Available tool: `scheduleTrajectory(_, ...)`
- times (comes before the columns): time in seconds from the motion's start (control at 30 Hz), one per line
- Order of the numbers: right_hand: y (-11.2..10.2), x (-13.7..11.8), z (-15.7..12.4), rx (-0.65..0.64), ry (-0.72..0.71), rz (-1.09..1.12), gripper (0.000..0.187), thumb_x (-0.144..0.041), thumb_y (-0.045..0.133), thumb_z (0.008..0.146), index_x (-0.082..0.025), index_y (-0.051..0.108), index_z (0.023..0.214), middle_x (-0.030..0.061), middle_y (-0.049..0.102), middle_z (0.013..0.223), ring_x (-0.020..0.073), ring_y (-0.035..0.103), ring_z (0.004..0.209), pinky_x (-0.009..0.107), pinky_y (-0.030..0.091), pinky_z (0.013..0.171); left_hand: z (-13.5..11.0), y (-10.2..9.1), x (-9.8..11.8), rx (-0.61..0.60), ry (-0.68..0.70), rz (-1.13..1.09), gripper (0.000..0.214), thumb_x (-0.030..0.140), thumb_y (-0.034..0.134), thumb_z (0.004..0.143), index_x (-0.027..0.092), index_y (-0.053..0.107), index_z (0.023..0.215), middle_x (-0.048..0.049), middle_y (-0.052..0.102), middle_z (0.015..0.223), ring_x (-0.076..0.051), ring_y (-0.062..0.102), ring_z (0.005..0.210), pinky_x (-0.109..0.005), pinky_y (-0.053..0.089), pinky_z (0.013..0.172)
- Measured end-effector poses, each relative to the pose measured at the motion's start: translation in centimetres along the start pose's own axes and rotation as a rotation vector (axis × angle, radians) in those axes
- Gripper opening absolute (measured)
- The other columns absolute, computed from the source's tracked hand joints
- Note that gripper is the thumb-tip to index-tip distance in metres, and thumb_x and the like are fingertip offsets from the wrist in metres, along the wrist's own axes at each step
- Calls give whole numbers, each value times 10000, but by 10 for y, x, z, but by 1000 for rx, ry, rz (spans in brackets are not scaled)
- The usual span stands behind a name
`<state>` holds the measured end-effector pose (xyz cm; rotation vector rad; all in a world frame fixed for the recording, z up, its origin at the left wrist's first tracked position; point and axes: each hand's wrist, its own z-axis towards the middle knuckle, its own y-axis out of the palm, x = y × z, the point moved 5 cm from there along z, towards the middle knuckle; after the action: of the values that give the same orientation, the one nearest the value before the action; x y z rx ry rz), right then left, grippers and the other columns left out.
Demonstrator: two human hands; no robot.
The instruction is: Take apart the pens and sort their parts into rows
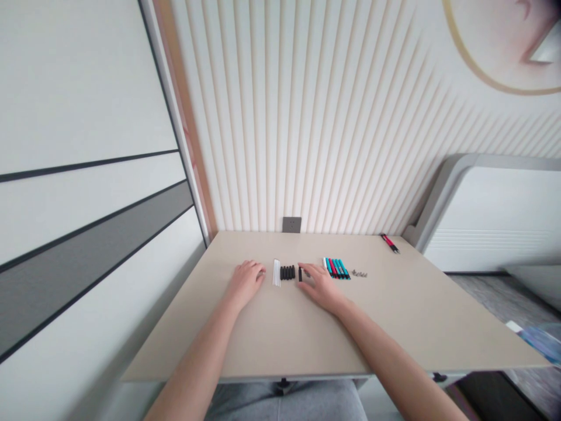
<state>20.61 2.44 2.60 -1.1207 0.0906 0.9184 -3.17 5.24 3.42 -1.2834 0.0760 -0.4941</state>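
My left hand point(246, 282) rests on the table at the left, fingers loosely bent and apart from the parts beside it. Just right of it lies a row of thin white pen refills point(276, 273), then several short black pen grips point(287, 273). My right hand point(323, 286) is open, thumb and fingers spread around a slim black piece point(300, 274); whether they touch it is unclear. Small parts under those fingers are partly hidden. Beyond that hand lie pen barrels point(337, 268) in white, teal and red, and small metallic pen tips point(359, 273).
The beige table point(298, 345) meets a ribbed wall with a dark socket point(291, 224). Two pens point(390, 243), one red, lie at the back right corner. A white cabinet point(100, 280) stands along the left; a bed headboard point(491, 210) is at the right.
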Motion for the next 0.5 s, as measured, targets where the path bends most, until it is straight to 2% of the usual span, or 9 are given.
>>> scheduleTrajectory(0.1, -1, 6, -3, 31, 13, 142, 481, -224, 535, 881, -236, 491, 1360, 105, 556, 1311, 180, 630, 943, 382, 498, 936, 0, 0, 0, 1, -5, -7, 130, 203, 585, 870, 230, 659, 973, -42, 671, 1047, -230, 570, 1041, -341, 397, 855)
scheduleTrajectory(0.2, -1, 12, -2, 100, 28, 198, 440, -196, 500, 875, -229, 544, 1312, 107, 549, 1312, 151, 631, 842, 364, 529, 898, 0, 1, -1, 7, -9, -9, 146, 200, 587, 867, 231, 655, 993, -41, 673, 1057, -228, 573, 1047, -341, 399, 861)
scheduleTrajectory(0.4, -2, 10, -1, 96, 3, 196, 408, -161, 484, 865, -225, 614, 1246, 98, 577, 1305, 205, 608, 1076, 366, 520, 940, -1, 0, -1, -10, -20, -9, 131, 211, 578, 873, 235, 663, 970, -47, 676, 1040, -227, 581, 1035, -340, 402, 872)
scheduleTrajectory(0.5, -4, 12, -1, 120, 11, 185, 407, -145, 484, 857, -225, 624, 1231, 94, 608, 1271, 211, 613, 1077, 391, 504, 965, 0, 0, 0, -25, -23, -11, 148, 199, 551, 886, 234, 668, 969, -50, 681, 1029, -224, 586, 1024, -339, 405, 871)
